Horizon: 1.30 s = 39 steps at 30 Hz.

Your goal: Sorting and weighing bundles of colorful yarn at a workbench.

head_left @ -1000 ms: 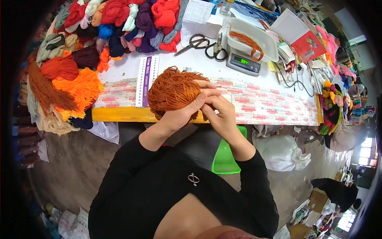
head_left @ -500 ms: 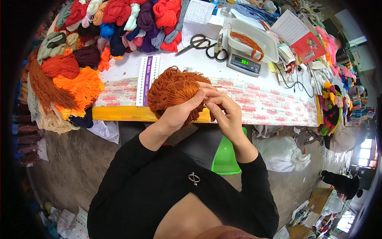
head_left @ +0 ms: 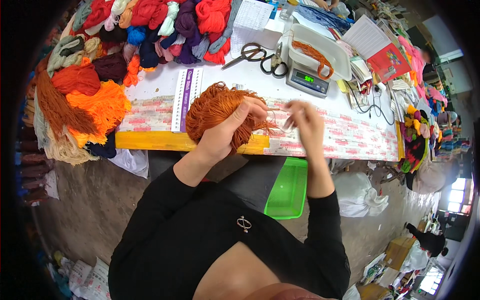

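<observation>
My left hand (head_left: 230,129) is closed around a thick bundle of rust-orange yarn (head_left: 212,111) at the table's front edge. Loose strands stick out from its right side, past my fingertips. To the right of the bundle, my right hand (head_left: 306,122) is raised over the table, apart from the yarn mass. Motion smears its fingers, so whether a strand is pinched in them is unclear. A white and purple printed card strip (head_left: 185,102) lies just left of the bundle.
Behind are scissors (head_left: 245,56), black-handled snips (head_left: 275,62) and a digital scale (head_left: 307,82) bearing a clear tray (head_left: 340,62) with rust-orange yarn (head_left: 315,55). Colourful skeins (head_left: 150,30) are heaped at left. A green basket (head_left: 287,192) sits below the table edge.
My right hand has pulled away from the bundle, to the right and slightly up. My left hand keeps its hold on the yarn. The scale's reading has changed.
</observation>
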{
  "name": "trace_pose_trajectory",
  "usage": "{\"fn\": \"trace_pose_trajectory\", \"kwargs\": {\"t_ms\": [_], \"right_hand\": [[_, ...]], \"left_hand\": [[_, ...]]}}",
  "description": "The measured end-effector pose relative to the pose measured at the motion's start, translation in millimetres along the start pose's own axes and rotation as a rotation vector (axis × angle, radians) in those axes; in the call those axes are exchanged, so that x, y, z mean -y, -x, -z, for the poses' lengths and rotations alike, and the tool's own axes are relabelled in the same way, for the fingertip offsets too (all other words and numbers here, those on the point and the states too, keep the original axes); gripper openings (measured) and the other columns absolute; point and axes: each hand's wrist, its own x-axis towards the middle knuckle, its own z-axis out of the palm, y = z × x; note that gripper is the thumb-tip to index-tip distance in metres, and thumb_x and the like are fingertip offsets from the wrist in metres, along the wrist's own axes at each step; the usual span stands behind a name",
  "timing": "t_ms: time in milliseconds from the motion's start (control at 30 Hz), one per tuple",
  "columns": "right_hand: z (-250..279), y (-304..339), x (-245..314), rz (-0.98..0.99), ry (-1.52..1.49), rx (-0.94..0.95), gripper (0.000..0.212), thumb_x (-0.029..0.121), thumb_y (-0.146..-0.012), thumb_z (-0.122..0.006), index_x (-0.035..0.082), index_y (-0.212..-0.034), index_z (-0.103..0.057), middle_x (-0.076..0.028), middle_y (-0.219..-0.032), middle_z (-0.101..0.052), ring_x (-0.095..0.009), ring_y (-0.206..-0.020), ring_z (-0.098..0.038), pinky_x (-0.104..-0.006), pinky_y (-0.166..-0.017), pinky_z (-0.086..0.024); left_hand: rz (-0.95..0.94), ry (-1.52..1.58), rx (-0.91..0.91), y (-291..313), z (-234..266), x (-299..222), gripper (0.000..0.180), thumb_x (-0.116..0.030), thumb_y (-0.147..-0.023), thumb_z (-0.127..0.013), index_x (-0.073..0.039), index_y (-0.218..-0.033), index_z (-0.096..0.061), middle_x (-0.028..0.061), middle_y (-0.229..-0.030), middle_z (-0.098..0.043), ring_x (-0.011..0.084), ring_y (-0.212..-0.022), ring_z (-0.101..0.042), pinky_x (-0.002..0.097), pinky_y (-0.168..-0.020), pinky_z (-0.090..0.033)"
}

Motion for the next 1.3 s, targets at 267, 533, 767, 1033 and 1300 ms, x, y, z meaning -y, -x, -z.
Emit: {"fn": "trace_pose_trajectory", "kwargs": {"t_ms": [267,533,767,1033,1300], "right_hand": [[92.5,-119.2,-129.4,-0.054,0.594,-0.372,0.025,0.012,-0.083,-0.056,0.000,-0.103,-0.048,-0.016,-0.095,-0.062,-0.025,-0.058,-0.062,-0.0359,-0.065,-0.047],[62.1,-98.9,-126.8,-0.161,0.143,-0.277,0.023,0.019,-0.086,-0.057,-0.003,-0.086,-0.059,-0.006,-0.071,-0.057,-0.009,-0.048,-0.051,-0.0228,-0.043,-0.038],[4.3,-14.9,-7.4,-0.261,-0.644,-0.072,0.023,0.019,-0.093,-0.047,-0.002,-0.092,-0.057,-0.006,-0.072,-0.059,-0.011,-0.048,-0.053,-0.0187,-0.044,-0.035],[-12.1,13.9,11.9,-0.195,-0.616,0.037,0.025,0.020,-0.093,-0.046,-0.003,-0.089,-0.056,-0.011,-0.076,-0.062,-0.015,-0.051,-0.057,-0.0198,-0.047,-0.039],[-15.0,14.7,10.0,-0.175,-0.629,0.032,0.025,0.021,-0.095,-0.044,-0.002,-0.088,-0.052,-0.011,-0.075,-0.062,-0.016,-0.051,-0.058,-0.0203,-0.048,-0.040]], "left_hand": [[0.221,0.282,0.038,-1.6,-5.0,-8.4,0.038,-0.031,-0.097,-0.035,0.001,-0.094,-0.056,0.0008,-0.070,-0.052,0.0040,-0.064,-0.050,0.0181,-0.059,-0.044],[0.330,0.266,-0.011,-17.1,-5.5,7.9,0.037,-0.030,-0.097,-0.036,0.001,-0.107,-0.054,0.0008,-0.078,-0.048,0.0052,-0.063,-0.042,0.0178,-0.060,-0.039],[0.504,0.330,-0.031,-44.8,-7.5,31.6,0.039,-0.031,-0.095,-0.041,0.001,-0.117,-0.052,-0.0003,-0.083,-0.048,0.0054,-0.064,-0.041,0.0184,-0.058,-0.038],[0.464,0.385,0.018,-48.4,-20.3,28.9,0.023,-0.026,-0.091,-0.052,-0.006,-0.081,-0.057,-0.0022,-0.061,-0.047,0.0056,-0.054,-0.042,0.0188,-0.051,-0.036],[0.463,0.376,-0.105,-44.0,-17.7,26.7,0.025,-0.027,-0.088,-0.058,-0.006,-0.074,-0.057,-0.0012,-0.061,-0.049,0.0063,-0.054,-0.042,0.0196,-0.049,-0.035]]}}
